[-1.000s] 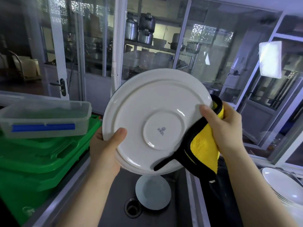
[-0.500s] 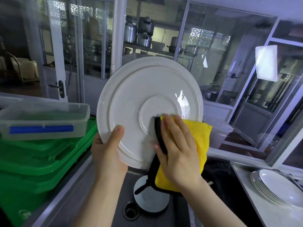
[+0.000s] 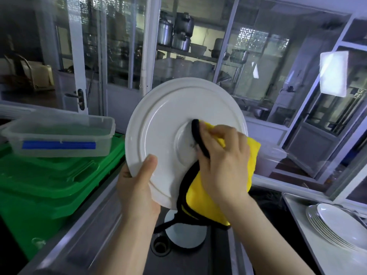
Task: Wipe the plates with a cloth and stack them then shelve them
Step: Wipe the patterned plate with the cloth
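I am gripping one white plate (image 3: 162,135) at its lower rim with my left hand (image 3: 139,187), thumb on its underside, holding it tilted above the sink (image 3: 95,231). My right hand (image 3: 222,163) is pressing one yellow cloth (image 3: 200,197) against the plate's middle, fingers curled over it. One stack of plates (image 3: 337,225) is sitting on the counter at my right; I cannot count them.

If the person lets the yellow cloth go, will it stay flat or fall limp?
Probably limp: the yellow cloth already folds and hangs below the right hand, its black edging dangling. It likely is light and soft, bending against the white plate under the fingers.
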`<action>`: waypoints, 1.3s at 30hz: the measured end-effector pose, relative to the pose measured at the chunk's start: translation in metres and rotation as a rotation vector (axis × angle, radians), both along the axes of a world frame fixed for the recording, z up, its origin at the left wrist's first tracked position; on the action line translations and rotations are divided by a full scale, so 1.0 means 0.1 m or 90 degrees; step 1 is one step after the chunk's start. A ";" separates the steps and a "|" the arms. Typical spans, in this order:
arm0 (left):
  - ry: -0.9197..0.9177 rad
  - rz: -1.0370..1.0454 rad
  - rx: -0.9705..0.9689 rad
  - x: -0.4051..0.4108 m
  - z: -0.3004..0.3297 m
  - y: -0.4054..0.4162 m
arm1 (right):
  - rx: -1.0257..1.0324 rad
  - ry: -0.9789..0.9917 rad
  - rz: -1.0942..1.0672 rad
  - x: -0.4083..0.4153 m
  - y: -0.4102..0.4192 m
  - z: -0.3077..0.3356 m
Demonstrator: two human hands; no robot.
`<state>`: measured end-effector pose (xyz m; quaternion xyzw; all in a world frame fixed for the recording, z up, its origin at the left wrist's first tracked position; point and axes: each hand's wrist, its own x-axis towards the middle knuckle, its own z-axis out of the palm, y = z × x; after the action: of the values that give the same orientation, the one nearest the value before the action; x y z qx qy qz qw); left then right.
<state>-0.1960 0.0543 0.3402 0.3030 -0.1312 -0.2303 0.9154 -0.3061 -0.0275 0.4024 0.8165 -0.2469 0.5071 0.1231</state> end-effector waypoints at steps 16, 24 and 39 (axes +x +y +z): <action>-0.038 0.016 0.075 -0.03 -0.06 0.18 | 0.172 0.058 0.014 -0.13 -0.09 -0.07; -0.097 0.032 0.102 -0.17 -0.06 0.20 | -0.082 0.266 0.211 -0.01 0.17 -0.20; -0.056 0.039 0.127 -0.11 -0.09 0.20 | 0.125 0.149 0.114 -0.12 -0.09 -0.19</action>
<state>-0.2073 0.0742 0.3312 0.4065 -0.1384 -0.2010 0.8804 -0.3180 -0.0365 0.3834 0.8966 -0.2059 0.3913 0.0251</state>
